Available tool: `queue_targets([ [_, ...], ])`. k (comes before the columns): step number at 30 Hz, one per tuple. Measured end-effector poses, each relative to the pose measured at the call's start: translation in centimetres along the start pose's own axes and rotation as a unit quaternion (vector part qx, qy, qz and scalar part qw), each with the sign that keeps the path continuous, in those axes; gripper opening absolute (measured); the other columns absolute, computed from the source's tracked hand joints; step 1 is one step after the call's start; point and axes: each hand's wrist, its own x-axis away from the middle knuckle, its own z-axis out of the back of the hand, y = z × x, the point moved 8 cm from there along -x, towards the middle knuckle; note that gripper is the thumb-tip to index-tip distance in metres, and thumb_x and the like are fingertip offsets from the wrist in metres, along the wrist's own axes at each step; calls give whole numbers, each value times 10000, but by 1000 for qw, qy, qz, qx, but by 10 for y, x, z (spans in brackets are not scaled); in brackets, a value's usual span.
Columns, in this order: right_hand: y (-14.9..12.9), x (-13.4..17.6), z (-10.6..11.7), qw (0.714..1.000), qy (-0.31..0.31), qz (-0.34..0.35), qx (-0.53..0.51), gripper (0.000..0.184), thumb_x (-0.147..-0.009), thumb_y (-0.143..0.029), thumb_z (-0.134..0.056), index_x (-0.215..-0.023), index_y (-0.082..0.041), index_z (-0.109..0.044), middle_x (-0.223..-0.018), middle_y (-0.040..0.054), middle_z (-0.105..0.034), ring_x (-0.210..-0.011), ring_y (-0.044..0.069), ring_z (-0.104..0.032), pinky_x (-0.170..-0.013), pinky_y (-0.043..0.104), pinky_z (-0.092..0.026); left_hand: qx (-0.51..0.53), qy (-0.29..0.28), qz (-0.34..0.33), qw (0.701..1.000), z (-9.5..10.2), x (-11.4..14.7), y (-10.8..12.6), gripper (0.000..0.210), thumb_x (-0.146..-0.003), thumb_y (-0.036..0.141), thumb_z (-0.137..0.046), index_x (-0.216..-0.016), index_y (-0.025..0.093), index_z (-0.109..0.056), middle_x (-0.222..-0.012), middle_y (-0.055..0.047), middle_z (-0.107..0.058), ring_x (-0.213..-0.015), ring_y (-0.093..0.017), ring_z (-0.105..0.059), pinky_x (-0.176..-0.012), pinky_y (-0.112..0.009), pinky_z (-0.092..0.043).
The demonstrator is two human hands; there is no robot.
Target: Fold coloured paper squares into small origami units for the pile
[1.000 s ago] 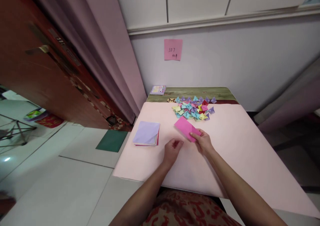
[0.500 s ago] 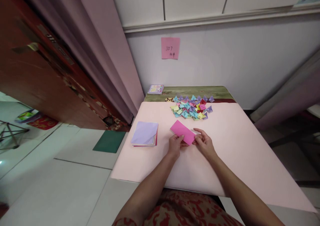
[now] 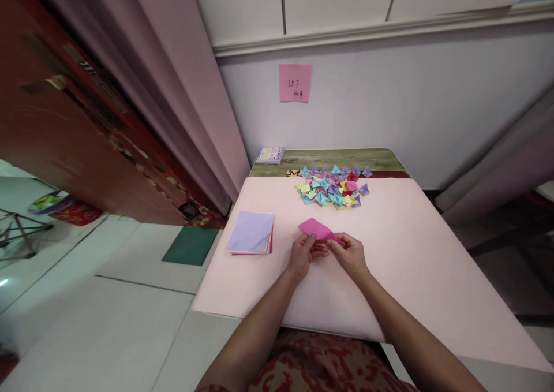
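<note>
A folded piece of bright pink paper (image 3: 317,228) is held between both hands above the pale pink table cover (image 3: 415,276). My left hand (image 3: 302,256) pinches its near left edge, thumb on top. At the right end, my right hand (image 3: 351,254) is closed on the paper with the thumb pressed on the near corner. To the left lies a stack of square paper sheets (image 3: 251,231), a lilac one on top. Beyond my hands is a pile of small folded paper shapes (image 3: 331,187) in blue, purple, yellow, green and red.
At the table's far left corner lies a small printed pack (image 3: 270,155). A pink note (image 3: 295,83) with handwriting is stuck on the wall behind. A red-brown door (image 3: 86,120) and a purple curtain (image 3: 173,92) stand on the left. A green mat (image 3: 190,245) lies on the floor.
The pink paper has tipped flatter, and its right end is now bent under my right thumb. My right hand's raised fingers have closed onto it and moved slightly left.
</note>
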Motion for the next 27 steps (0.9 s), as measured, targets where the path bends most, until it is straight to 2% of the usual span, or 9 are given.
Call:
queue_targets([
  [4, -2, 5, -1, 1000, 4, 0, 13, 317, -764, -485, -728, -830, -176, -693, -661, 5, -648, -604, 150, -572, -582, 273, -488, -30, 3, -40, 999, -2, 3, 3, 448, -630, 351, -859, -955, 95, -686, -792, -79, -726, -627, -147, -665, -631, -278, -560],
  [8, -5, 11, -6, 1000, -12, -5, 10, 330, -750, -496, -735, -825, -183, -661, -697, 14, -667, -625, 157, -595, -596, 277, -499, -22, 23, -58, 998, 0, 1, 1, 342, -655, 348, -832, -842, 106, -679, -663, -36, -691, -540, -105, -600, -553, -221, -488],
  [10, -7, 13, -6, 1000, -5, -8, -15, 362, -744, -488, -745, -923, -192, -640, -748, 21, -688, -666, 169, -627, -626, 286, -514, -15, 25, -54, 998, 1, 0, -1, 310, -657, 346, -825, -785, 112, -667, -606, -24, -668, -500, -86, -562, -513, -197, -437],
  [13, -5, 14, -5, 998, 14, -31, -59, 538, -736, -463, -767, -1164, -201, -572, -764, 10, -698, -686, 173, -646, -650, 290, -516, -29, 17, -51, 998, 2, 1, -1, 291, -653, 338, -820, -765, 115, -669, -585, -20, -659, -478, -80, -539, -493, -194, -404],
  [14, -4, 14, -5, 996, 12, -45, -71, 544, -734, -458, -773, -1169, -196, -577, -746, 4, -694, -668, 168, -638, -641, 285, -509, -41, 12, -51, 998, 1, 2, -2, 290, -653, 339, -818, -770, 115, -675, -583, -19, -657, -478, -83, -539, -491, -197, -401],
  [17, -1, 14, -8, 993, -9, -75, -92, 364, -736, -474, -771, -910, -173, -664, -705, 10, -685, -618, 152, -607, -608, 273, -488, -82, 3, -60, 995, -1, 5, -2, 294, -666, 360, -805, -779, 115, -690, -583, -16, -648, -488, -96, -545, -495, -211, -408],
  [19, -1, 15, -8, 993, -13, -75, -95, 335, -736, -488, -767, -784, -173, -664, -704, 17, -691, -615, 150, -601, -606, 274, -484, -97, 15, -73, 993, -2, 7, 0, 292, -681, 382, -792, -756, 119, -689, -596, -11, -644, -497, -92, -539, -505, -214, -420],
  [24, -5, 20, -6, 995, -17, -69, -72, 308, -741, -474, -773, -768, -183, -675, -685, 12, -690, -606, 151, -593, -585, 265, -467, -82, 59, -64, 993, -3, 11, 1, 308, -640, 391, -808, -750, 131, -685, -646, 3, -636, -497, -88, -515, -450, -211, -421],
  [27, -13, 22, -6, 991, -5, -65, -114, 342, -724, -433, -801, -942, -204, -671, -773, 18, -716, -668, 165, -632, -629, 276, -498, -68, 67, -38, 995, -3, 13, -2, 319, -605, 372, -824, -749, 134, -669, -650, 6, -638, -466, -82, -510, -435, -213, -421],
])
